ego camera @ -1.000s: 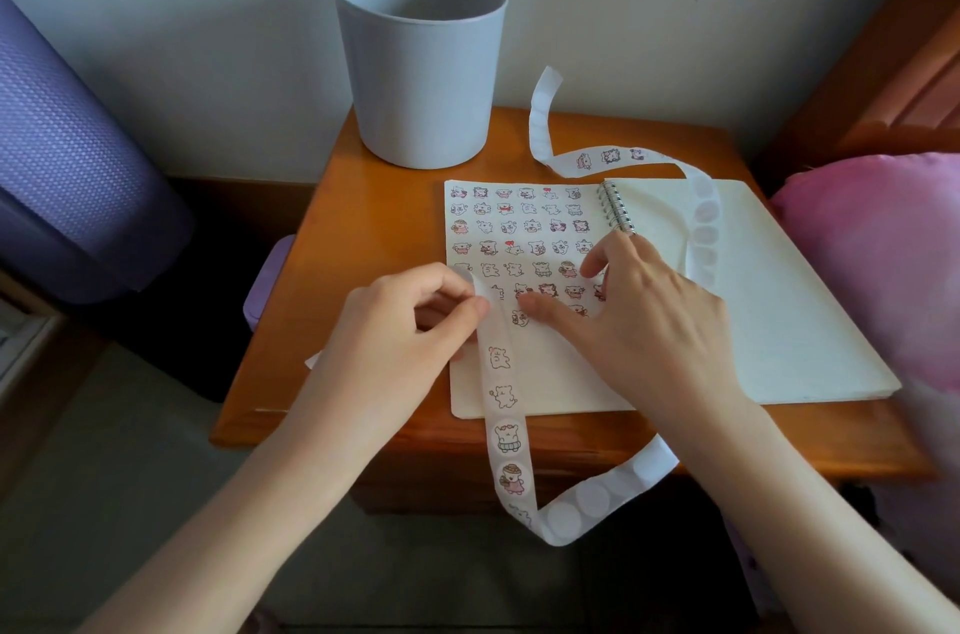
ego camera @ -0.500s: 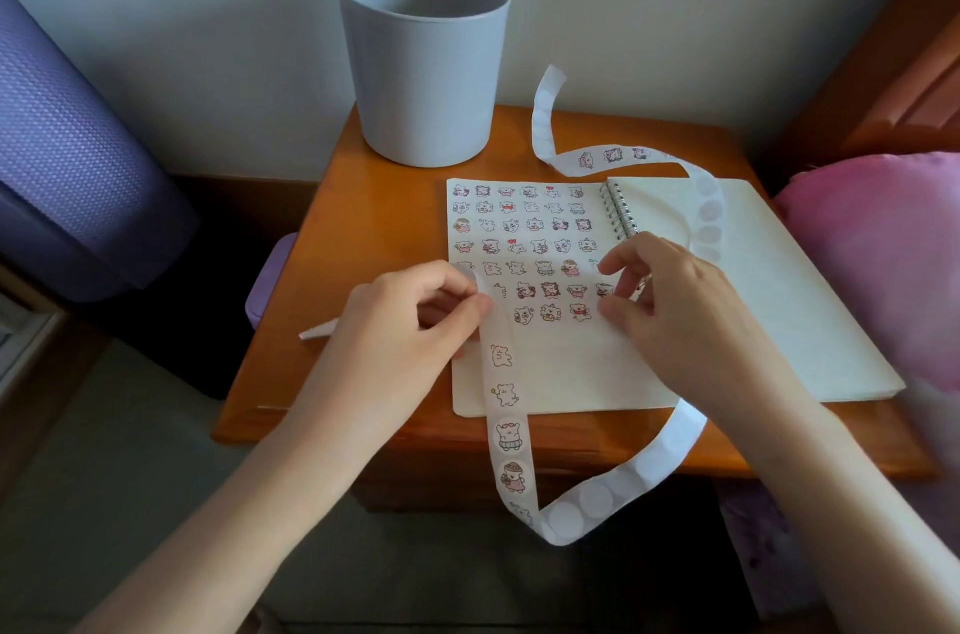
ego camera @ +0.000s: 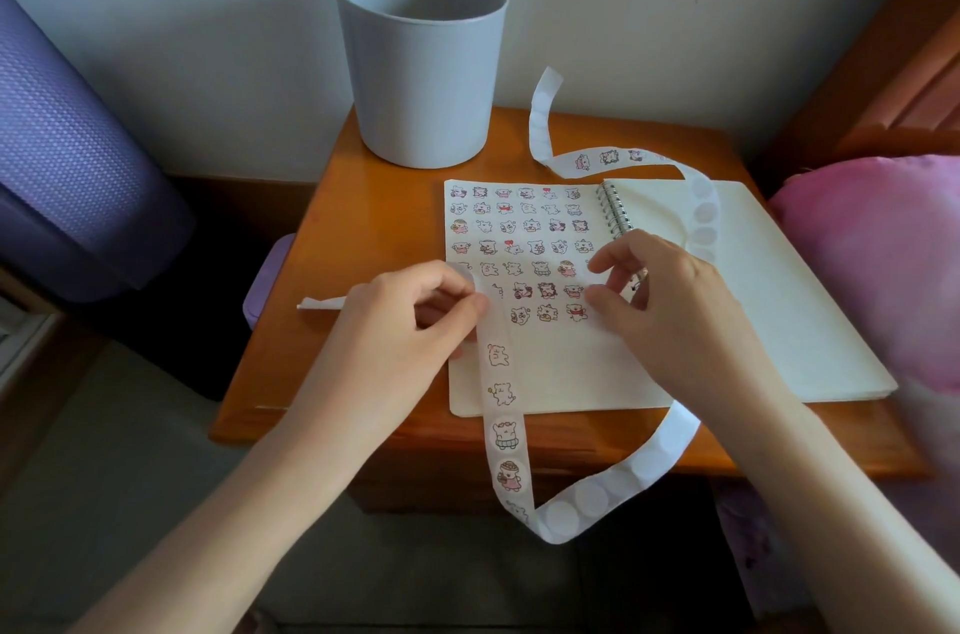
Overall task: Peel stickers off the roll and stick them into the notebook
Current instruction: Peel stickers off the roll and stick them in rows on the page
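Mostly unrolled, the sticker strip (ego camera: 500, 394) lies with its long axis running from the left hand (ego camera: 415, 321) toward the viewer, down over the near edge of the open notebook (ego camera: 545, 373); it then loops below the table (ego camera: 332, 218) edge and climbs back right and up past the spiral binding to a free end pointing at the wall beside the grey bin (ego camera: 422, 62). That hand pinches the strip between thumb and forefinger at the page's left margin. The right hand (ego camera: 670, 306) hovers over the last sticker rows with thumb and fingers curled close; whether it holds a sticker I cannot tell. This looks like the placing step, and next comes pressing 1 sticker down in line, then peeling another.
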Demonstrator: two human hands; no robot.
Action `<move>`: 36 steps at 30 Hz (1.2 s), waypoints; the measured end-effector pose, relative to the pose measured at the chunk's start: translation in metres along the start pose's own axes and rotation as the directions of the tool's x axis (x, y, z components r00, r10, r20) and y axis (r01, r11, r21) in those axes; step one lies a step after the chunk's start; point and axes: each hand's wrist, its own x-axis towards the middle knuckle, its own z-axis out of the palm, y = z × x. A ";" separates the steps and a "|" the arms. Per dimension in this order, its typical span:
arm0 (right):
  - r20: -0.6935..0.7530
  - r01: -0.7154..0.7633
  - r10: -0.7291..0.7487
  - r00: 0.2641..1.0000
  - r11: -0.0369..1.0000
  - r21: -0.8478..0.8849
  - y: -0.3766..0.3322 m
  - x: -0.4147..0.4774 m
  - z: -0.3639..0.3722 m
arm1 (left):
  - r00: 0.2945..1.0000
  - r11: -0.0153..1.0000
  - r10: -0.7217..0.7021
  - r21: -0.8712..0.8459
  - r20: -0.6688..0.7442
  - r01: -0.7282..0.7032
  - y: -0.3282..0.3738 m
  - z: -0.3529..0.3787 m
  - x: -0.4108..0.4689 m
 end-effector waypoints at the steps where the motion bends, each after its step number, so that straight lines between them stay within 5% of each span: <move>1: -0.018 0.022 -0.022 1.000 0.999 0.037 -0.002 -0.001 0.000 | 1.000 1.000 0.000 -0.004 -0.005 0.000 0.000 0.000 0.000; 12: 0.197 0.029 -0.179 0.964 0.805 0.593 -0.029 -0.018 0.006 | 0.981 0.999 0.034 -0.034 -0.190 -0.042 0.008 0.001 -0.002; 21: 0.180 -0.050 -0.097 0.979 0.741 0.670 -0.026 -0.016 0.002 | 0.992 0.957 -0.107 -0.279 -0.074 0.082 0.013 0.002 -0.001; 26: 0.142 -0.023 -0.097 0.985 0.744 0.667 -0.025 -0.016 0.003 | 0.996 0.966 -0.076 -0.244 0.045 0.085 0.014 0.004 -0.002; 36: 0.103 0.042 -0.124 0.987 0.813 0.581 -0.025 -0.015 0.004 | 1.000 0.989 0.024 -0.148 0.003 -0.023 0.013 0.003 -0.002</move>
